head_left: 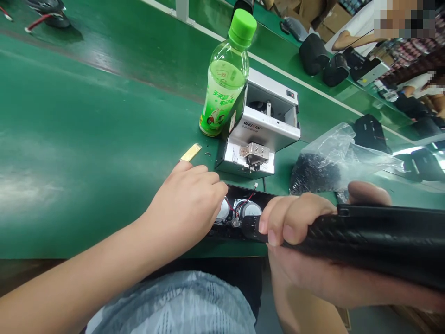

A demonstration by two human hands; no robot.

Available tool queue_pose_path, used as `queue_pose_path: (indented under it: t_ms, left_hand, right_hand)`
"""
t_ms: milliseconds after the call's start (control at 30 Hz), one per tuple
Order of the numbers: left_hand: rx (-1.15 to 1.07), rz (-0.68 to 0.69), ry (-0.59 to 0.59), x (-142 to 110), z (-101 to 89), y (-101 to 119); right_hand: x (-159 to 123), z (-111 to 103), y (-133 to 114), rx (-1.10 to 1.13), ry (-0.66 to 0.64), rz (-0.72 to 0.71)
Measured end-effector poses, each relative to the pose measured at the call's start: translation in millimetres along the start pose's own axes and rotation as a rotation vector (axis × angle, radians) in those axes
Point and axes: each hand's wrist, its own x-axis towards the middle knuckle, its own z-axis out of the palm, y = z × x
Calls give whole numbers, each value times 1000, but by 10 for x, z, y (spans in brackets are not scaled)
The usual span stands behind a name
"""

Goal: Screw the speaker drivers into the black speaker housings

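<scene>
Electric screwdriver (375, 241) is gripped in the right hand (299, 218), its front end above the speaker housing (225, 230) on the green workbench (104, 139). The left hand (194, 199) curls over this housing's left part; from here I cannot tell whether it holds something.

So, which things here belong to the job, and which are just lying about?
Likely the job:
- black tool in the right hand
- black housing by the left hand
- round silver parts in it

Probably just about:
- green-capped bottle
- plastic bag

Unclear: WEIXIN machine, untouched.
</scene>
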Motion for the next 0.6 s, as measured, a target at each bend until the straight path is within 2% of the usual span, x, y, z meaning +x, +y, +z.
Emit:
queue_pose_path:
  t_ms: [200, 333, 433, 500, 600]
  left_hand:
    - [5, 10, 15, -22, -10, 24]
    - [8, 15, 25, -38, -21, 44]
    - [-7, 13, 22, -37, -9, 54]
    - [-17, 9, 22, -37, 1, 59]
    - [-22, 9, -4, -48, -18, 44]
  right_hand:
    - [-111, 28, -25, -58, -83, -70]
    - [-233, 46, -58, -163, -199, -23]
    - [-268, 71, -32, -160, -263, -72]
    - [-247, 95, -28, -182, -222, -80]
    - [-163, 124, -76, -221, -172, -2]
